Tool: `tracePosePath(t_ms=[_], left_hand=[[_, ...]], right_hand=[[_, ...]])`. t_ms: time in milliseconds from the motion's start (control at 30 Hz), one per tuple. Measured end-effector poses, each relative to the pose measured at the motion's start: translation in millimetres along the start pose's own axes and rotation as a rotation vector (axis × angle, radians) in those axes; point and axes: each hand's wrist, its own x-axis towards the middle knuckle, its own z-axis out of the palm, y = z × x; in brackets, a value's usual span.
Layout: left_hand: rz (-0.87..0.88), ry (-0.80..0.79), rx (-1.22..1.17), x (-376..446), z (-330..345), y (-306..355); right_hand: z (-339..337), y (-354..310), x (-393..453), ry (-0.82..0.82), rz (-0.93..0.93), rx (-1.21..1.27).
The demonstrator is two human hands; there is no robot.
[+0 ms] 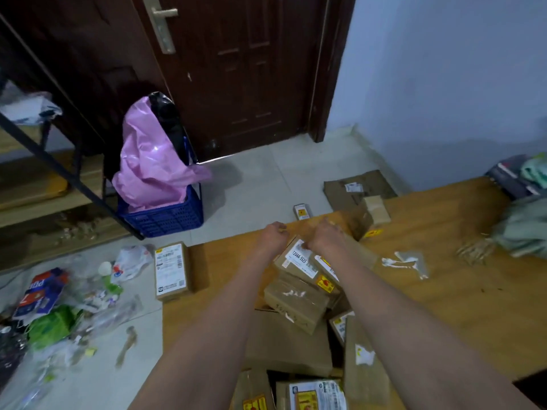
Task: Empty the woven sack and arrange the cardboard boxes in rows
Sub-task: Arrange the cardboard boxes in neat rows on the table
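Your left hand point(273, 232) and right hand point(324, 233) reach out side by side, fingers curled; what they grip is unclear. The boxes point(299, 294) lie heaped on the wooden board point(444, 291), awaiting rows.

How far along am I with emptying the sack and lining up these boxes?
Early. Done: many boxes lie heaped on the wooden board, out of any sack. In hand: your left hand and right hand reach to the labelled box. Left: no rows show yet; one box sits apart.
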Motion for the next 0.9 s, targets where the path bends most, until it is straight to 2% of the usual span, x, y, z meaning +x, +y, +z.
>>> tracePosePath(t_ms=[133,267,567,900], left_hand=[[-0.01,-0.108,0.076,2,34,9],[-0.012,-0.159,0.13,5,58,15],[-0.033,-0.2,0.122,16,81,15],[-0.086,-0.182,0.064,19,68,11]], right_hand=[[8,42,14,-0.019,0.048,-0.075],[45,75,64,-0.046,0.087,-0.167],[25,67,14,-0.162,0.067,-0.182],[10,57,-4,-0.144,0.001,-0.25]])
